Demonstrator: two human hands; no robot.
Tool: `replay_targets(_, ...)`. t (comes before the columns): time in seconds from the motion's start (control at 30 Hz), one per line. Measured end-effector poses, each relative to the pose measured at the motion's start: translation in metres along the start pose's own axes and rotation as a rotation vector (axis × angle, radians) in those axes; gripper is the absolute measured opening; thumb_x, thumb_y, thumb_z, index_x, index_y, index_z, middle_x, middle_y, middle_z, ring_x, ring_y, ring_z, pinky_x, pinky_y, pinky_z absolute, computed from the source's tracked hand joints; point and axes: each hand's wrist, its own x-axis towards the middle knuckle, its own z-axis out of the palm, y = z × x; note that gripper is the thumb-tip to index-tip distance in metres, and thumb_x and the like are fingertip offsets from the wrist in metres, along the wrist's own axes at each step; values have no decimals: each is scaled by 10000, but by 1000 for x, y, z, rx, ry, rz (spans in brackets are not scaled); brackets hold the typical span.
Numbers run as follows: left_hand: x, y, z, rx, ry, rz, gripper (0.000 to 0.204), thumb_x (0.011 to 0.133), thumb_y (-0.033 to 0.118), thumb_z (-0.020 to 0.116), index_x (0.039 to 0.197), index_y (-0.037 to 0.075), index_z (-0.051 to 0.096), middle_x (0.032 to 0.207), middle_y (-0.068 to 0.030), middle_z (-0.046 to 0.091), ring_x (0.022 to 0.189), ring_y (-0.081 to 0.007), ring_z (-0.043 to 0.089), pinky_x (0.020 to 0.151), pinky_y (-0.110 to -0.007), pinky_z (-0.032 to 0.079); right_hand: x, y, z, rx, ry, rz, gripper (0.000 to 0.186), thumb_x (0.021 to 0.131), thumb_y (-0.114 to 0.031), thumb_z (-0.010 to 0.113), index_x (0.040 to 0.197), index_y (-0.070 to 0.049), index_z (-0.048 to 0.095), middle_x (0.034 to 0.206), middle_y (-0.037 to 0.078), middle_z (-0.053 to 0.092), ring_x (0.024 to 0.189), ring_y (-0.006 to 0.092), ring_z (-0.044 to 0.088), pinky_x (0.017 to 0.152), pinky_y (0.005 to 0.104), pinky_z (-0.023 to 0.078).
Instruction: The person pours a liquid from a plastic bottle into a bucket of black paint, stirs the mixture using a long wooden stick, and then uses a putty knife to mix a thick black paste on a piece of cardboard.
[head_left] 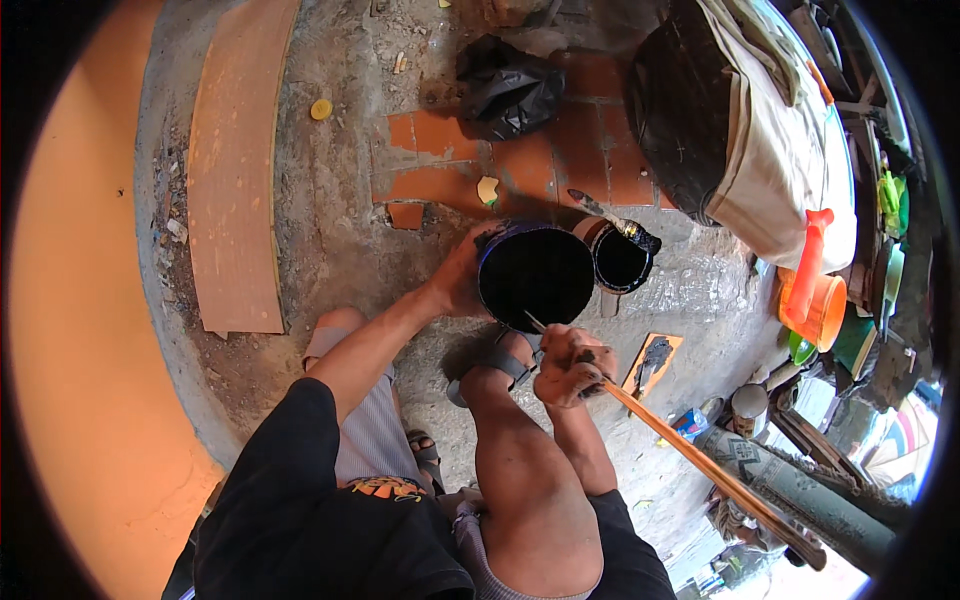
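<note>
L fingers (462, 275) grip paint bucket (536, 274); R hand (572, 364) prob. stick (700, 462).

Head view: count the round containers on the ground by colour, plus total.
Black: 2, the large black can that the left hand grips and the smaller black can beside it
Orange: 1, the orange bucket
Silver: 1, the small tin
Total: 4
</note>
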Motion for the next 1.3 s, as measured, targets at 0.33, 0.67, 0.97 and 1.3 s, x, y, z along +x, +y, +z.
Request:
replay_targets(0.33,-8,-3,3,-93,-16,-106,1221,419,317,957,1423,66,309,1414,-129,407,1336,-294,381,1130,-417,291,46,18,-20,-339,277,-58,505,978,-532,442,693,-139,302,550,15,343,472,164,388,460,318,363)
replay_targets(0.67,16,18,1,36,-69,-46,1117,435,315,947,1380,71,403,1377,-141,466,1286,-327,446,1106,-435,329,49,20,18,349,338,-31,418,926,-507,575,843,-179,330,591,-15,305,497,143,352,487,355,392)
replay_targets(0.97,13,17,2,73,-89,22,1157,467,287,954,1409,76,317,1383,-133,451,1301,-287,434,1113,-409,322,1,12,-8,290,236,107,368,974,-487,498,814,-194,344,584,0,292,491,161,329,486,358,386)
replay_targets(1.3,5,8,1,-120,-26,-118,1164,463,315,953,1410,66,325,1392,-135,430,1313,-293,415,1123,-421,313,16,3,-29,-65,289,94,362,989,-474,481,823,-199,317,599,-18,273,488,115,292,477,331,341)
